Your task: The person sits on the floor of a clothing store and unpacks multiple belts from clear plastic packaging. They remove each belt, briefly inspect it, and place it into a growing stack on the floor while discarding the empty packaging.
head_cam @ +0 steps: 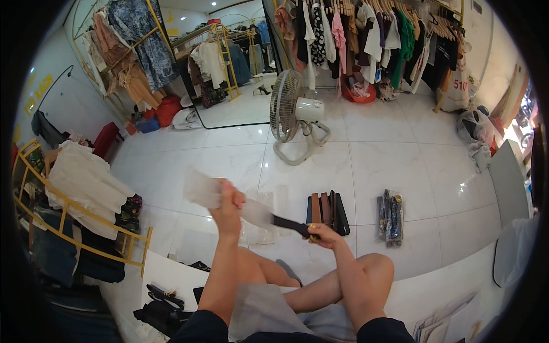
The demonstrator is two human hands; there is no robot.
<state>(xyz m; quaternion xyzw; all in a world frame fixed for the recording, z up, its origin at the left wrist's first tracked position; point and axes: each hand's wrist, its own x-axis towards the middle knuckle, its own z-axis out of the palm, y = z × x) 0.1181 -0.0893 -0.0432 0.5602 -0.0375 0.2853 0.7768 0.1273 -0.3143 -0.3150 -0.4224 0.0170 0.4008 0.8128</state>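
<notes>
My left hand grips a translucent plastic sleeve, which is blurred and sticks out on both sides of my fist. A black belt reaches from the sleeve's near end to my right hand. My right fingers are closed on the belt at a gold-coloured part that looks like its buckle. How far the belt runs inside the sleeve cannot be made out. Beyond my right hand, several brown and black belts stand in a row on the tiled floor. Farther right lie several belts in clear wrapping.
Clear plastic sleeves lie flat on the floor below my hands. A floor fan stands before a tall mirror. A gold clothes rack borders my left. Black straps and papers rest on the white bench.
</notes>
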